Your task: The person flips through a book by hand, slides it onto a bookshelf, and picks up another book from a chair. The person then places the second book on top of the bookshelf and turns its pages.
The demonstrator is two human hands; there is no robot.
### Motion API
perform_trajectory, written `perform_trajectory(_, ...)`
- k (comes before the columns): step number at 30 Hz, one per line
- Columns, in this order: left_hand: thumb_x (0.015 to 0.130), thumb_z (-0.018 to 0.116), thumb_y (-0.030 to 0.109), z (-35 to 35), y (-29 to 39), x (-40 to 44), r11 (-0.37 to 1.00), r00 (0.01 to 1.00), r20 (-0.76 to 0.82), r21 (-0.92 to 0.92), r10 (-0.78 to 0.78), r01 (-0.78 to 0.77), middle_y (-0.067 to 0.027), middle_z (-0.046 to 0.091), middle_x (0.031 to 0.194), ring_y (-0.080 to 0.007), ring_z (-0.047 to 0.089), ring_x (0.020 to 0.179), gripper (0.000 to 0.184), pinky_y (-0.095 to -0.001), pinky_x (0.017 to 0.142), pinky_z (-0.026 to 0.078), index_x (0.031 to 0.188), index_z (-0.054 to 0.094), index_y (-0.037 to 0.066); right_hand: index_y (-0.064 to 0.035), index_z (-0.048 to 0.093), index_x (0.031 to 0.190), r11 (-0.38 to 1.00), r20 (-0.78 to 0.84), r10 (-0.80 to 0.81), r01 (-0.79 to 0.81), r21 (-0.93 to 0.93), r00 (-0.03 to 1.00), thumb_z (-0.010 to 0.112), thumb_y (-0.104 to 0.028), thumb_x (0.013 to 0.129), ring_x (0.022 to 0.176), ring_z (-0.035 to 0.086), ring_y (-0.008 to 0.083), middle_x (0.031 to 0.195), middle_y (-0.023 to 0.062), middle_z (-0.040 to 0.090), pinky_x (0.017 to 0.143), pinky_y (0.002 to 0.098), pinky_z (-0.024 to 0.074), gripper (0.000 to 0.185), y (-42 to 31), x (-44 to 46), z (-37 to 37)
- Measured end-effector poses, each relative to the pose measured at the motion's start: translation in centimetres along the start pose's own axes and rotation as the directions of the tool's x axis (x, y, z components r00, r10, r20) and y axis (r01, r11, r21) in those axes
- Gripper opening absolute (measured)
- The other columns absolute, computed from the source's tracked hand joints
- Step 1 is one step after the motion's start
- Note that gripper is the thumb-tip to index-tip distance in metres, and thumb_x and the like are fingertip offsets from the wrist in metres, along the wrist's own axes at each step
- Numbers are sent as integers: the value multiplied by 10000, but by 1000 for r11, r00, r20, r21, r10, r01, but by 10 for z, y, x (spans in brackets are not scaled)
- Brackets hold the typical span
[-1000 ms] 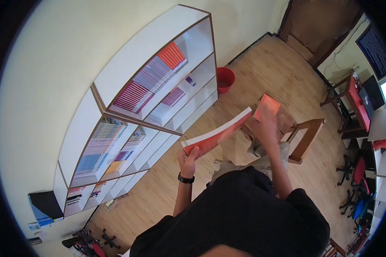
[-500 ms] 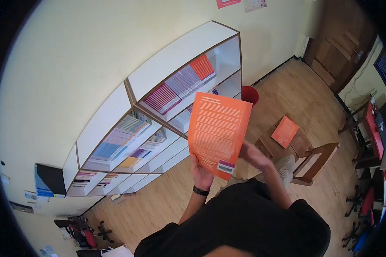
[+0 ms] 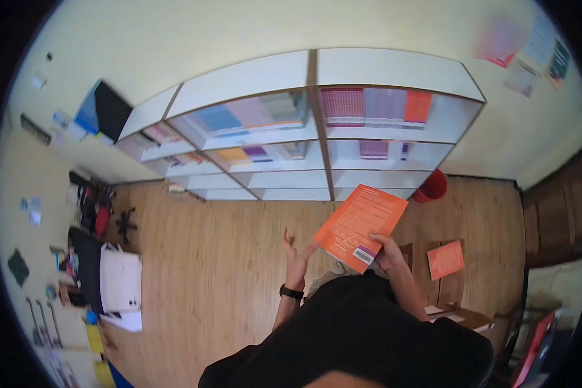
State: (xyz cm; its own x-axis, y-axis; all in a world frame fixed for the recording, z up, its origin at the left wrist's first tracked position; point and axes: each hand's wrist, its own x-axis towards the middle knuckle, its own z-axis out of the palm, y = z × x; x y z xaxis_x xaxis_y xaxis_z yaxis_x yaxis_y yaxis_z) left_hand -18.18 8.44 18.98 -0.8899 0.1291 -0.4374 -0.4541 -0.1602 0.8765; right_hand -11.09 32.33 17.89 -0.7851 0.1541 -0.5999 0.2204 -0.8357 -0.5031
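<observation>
An orange book [image 3: 362,223] is held out in front of my body, its printed face with a barcode label turned up. My right hand [image 3: 390,254] grips its lower right corner, thumb on top. Just left of the book, my left hand [image 3: 295,258], with a dark watch on the wrist, has its fingers apart and holds nothing. A second orange book [image 3: 446,259] lies on a wooden chair [image 3: 451,289] to the right.
A white shelf unit [image 3: 398,71] with rows of books stands against the wall ahead. Beside its right end is a red bin [image 3: 431,186]. A white table [image 3: 121,281] and office chairs are at the left, a door [image 3: 559,204] at the right.
The view has swung round toward the shelves. My right hand has taken hold of the orange book, and my left hand has let go of it and opened.
</observation>
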Motion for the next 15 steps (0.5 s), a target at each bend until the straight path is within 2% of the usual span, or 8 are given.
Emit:
perform_trajectory(1,808,734,350,-4,4,-9,881,951,116,358,285,-308,-136,269,1506,-308,292,1371,776,-445,1105,260,1429,357,78,-16,515,1243,1000,14,19,-19,-19,1000,689,-76,791,1093,584,256,1182,107,593,946,385,474,488,2,4,2)
perform_trajectory(2,778,757,351,-6,11,-19,552,824,321,622,467,-555,-132,201,1536,-331,251,1394,840,-446,1112,247,1452,326,97,-16,515,1243,999,31,38,-37,-37,999,689,-76,791,1093,584,256,1182,107,593,946,385,474,488,3,12,4)
perform_trajectory(3,778,757,351,0,22,-29,554,826,298,627,479,-547,-132,201,1536,-331,251,1394,840,-446,1112,247,1452,326,97,-25,520,1236,992,67,63,-56,-113,996,687,-89,794,1066,598,244,1173,101,599,929,379,485,477,2,22,9)
perform_trajectory(5,768,759,200,15,40,-43,33,690,632,729,351,-684,-158,296,1500,-294,360,1344,808,-404,1072,283,1448,324,163,-35,524,1230,978,113,93,-70,-196,989,686,-102,797,1039,611,232,1165,95,606,912,372,496,466,0,35,22)
perform_trajectory(9,795,716,145,18,37,-13,0,580,706,635,407,-773,-130,430,1424,-300,395,1330,656,-430,1074,304,1393,447,155,-42,509,1244,936,233,163,-76,-344,959,628,-209,880,963,645,213,1157,100,617,840,372,529,418,-19,22,66)
perform_trajectory(12,838,668,82,16,40,-2,203,516,570,523,639,-828,-132,636,1173,-248,597,1124,436,-379,950,436,1264,576,104,-35,457,1311,927,439,175,2,-374,881,527,-267,961,995,645,219,1232,108,597,844,383,530,426,-52,-32,108)
perform_trajectory(14,874,647,93,22,40,-2,680,783,134,423,607,-599,-118,701,950,-190,669,883,270,-320,781,502,1140,641,50,-16,455,1328,790,552,-172,449,-418,816,538,-285,949,1103,611,241,1281,164,573,885,389,517,472,-60,-73,129)
perform_trajectory(15,874,647,93,24,38,6,679,780,148,412,608,-607,-118,701,950,-190,669,883,270,-320,781,502,1140,641,50,-16,455,1328,784,546,-188,460,-418,817,538,-285,949,1103,611,241,1281,164,573,885,389,517,472,-59,-84,133)
